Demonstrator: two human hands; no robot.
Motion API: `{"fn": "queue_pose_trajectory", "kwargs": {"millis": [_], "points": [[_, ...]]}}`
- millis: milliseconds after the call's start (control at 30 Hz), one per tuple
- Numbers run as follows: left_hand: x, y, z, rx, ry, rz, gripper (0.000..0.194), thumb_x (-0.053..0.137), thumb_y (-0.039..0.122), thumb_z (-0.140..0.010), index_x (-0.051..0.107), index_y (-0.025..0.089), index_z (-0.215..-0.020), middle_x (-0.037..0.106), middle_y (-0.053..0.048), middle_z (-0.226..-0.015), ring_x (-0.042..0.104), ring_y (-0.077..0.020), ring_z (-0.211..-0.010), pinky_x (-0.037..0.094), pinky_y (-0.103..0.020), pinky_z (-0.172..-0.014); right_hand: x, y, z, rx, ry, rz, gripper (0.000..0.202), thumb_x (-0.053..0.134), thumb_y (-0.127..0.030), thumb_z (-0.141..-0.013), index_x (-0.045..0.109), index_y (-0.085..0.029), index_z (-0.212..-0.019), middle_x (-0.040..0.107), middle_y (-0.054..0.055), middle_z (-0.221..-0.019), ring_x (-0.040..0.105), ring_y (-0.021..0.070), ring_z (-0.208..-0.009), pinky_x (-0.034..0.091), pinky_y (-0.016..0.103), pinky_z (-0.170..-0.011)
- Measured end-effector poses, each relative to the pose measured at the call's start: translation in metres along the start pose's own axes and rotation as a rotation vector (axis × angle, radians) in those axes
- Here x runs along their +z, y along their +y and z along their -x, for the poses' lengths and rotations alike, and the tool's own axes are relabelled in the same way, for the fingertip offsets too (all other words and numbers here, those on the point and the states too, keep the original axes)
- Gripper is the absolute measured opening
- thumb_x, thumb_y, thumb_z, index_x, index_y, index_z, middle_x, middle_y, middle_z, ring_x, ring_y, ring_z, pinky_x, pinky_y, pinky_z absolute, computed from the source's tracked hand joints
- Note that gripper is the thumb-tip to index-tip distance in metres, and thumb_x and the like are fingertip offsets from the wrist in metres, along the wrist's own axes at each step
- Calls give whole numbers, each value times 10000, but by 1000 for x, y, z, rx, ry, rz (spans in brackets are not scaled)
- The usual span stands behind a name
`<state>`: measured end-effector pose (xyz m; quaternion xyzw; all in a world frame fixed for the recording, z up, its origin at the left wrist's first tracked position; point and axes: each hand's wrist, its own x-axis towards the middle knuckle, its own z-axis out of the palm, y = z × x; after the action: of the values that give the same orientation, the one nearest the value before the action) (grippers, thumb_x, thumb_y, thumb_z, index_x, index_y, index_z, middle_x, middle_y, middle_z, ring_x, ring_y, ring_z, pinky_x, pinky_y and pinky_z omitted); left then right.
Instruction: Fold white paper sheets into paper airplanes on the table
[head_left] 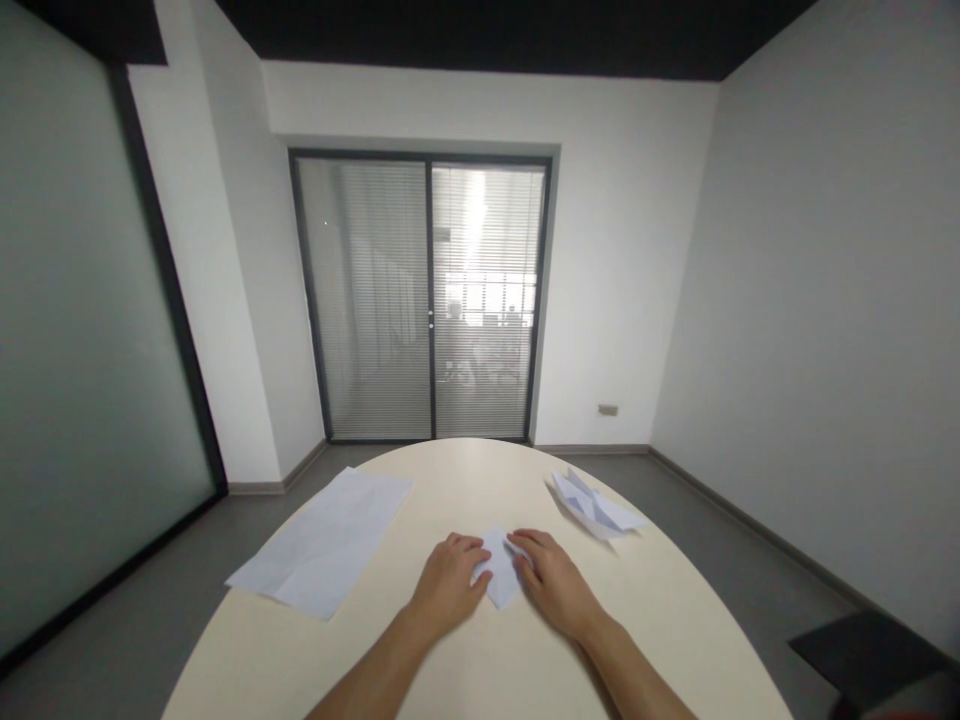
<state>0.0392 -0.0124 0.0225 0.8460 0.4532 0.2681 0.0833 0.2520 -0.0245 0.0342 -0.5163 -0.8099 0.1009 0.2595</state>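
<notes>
A small piece of folded white paper (500, 572), roughly diamond-shaped, lies on the table in front of me. My left hand (452, 578) grips its left side, with curled fingertips at the upper edge and the thumb lower down. On the opposite side my right hand (551, 578) has the paper's right edge between thumb and fingers, and a flap is lifted slightly there. Both hands hide the paper's side corners. Right of my right hand sits a folded white paper boat (595, 505), close to the table's edge.
White paper sheets (330, 540) lie on the left of the round cream table (465, 470), with one corner at its edge. A dark chair (870, 655) stands at the lower right. Beyond the table is a glass door (431, 300) with blinds.
</notes>
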Motion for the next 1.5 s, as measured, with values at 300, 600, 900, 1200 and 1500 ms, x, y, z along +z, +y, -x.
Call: {"fn": "queue_pose_trajectory", "kwargs": {"millis": [300,600,900,1200,1500], "points": [[4,-3,-2,-40,41,-30,290,543,284,-882,688,226,-1126,642,-68,-1205,515,-246,-1132,404,-384,-1007,10,4,4,50,-272,41,659,365,-524,-945,301,-174,-1500,247,116,-1571,182,274,-1461,139,483,-1182],[7,-13,-2,-14,35,13,279,550,252,-882,698,238,-1118,651,-50,-1195,512,-239,-1129,395,-382,-1021,11,6,4,151,-228,119,686,337,-534,-944,299,-134,-1500,226,117,-1577,152,301,-1465,142,487,-1182],[8,-13,-2,-4,46,22,273,555,253,-884,700,231,-1114,652,-55,-1185,515,-237,-1120,394,-376,-1019,2,-5,2,27,-155,73,611,399,-388,-926,320,-181,-1494,268,74,-1572,160,249,-1468,137,462,-1191],[5,-10,-3,14,55,0,270,560,236,-881,701,211,-1110,660,-55,-1177,528,-238,-1095,413,-374,-1002,2,-7,5,-42,-266,23,569,392,-442,-946,388,-203,-1463,341,118,-1538,252,271,-1441,191,493,-1167],[4,-7,0,44,79,15,238,554,290,-892,712,214,-1053,689,-45,-1126,545,-233,-990,462,-363,-907,-5,-2,2,-37,-138,68,375,424,-402,-947,643,-312,-1238,533,84,-1410,415,277,-1349,219,531,-1127]]}}
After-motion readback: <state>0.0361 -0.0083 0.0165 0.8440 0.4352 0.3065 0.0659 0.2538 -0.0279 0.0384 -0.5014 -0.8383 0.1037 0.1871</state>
